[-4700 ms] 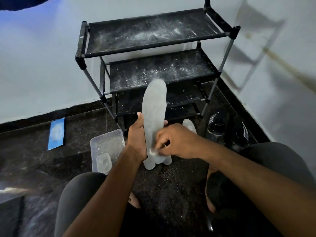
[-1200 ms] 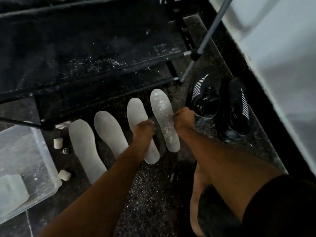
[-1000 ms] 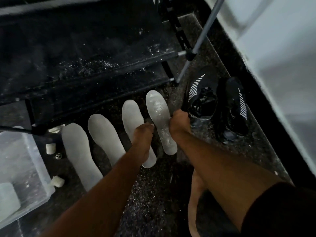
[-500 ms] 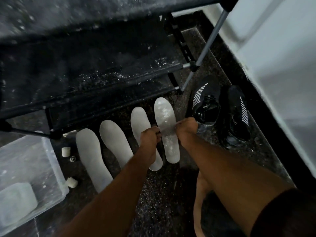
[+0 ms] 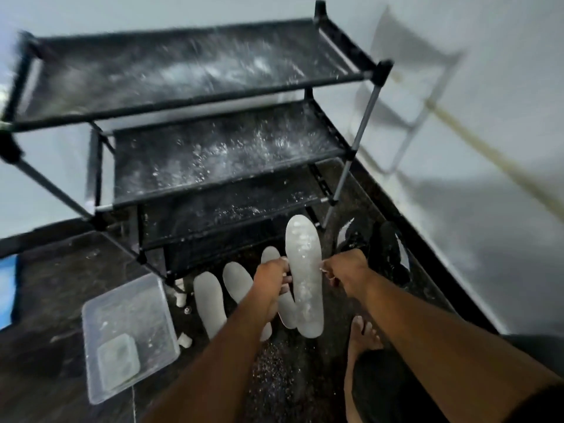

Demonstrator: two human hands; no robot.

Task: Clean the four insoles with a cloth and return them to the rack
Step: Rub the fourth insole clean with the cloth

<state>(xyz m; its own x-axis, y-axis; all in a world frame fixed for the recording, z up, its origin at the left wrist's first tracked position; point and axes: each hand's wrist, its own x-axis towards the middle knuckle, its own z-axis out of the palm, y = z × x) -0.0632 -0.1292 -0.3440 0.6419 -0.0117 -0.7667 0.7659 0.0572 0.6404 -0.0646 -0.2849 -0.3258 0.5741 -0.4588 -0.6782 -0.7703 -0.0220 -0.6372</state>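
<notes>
Room: dark speckled floor (image 5: 290, 377) meeting pale walls in a corner, with the view blurred toward the far side.
Foot: a bare foot (image 5: 363, 334) rests on the floor near the right forearm.
Container: a clear plastic container (image 5: 128, 337) sits on the floor toward its left side, with a smaller clear piece inside it.
Left hand: the left hand (image 5: 273, 277) pinches the left edge of the held insole (image 5: 305, 270), fingers curled on it.
Right hand: the right hand (image 5: 345, 268) grips the same insole's right edge; something small and white shows at the fingers, too small to tell.
Held insole: speckled with white residue, lifted and pointing away toward the rack.
Other insoles: 3 pale insoles (image 5: 210, 303) lie side by side on the floor at the rack's foot, partly hidden by the left arm.
Shoes: 2 black shoes (image 5: 389, 254) stand near the wall, just right of the rack.
Rack: a black rack (image 5: 213, 154) of several shelves, its fabric dusted with white powder.
</notes>
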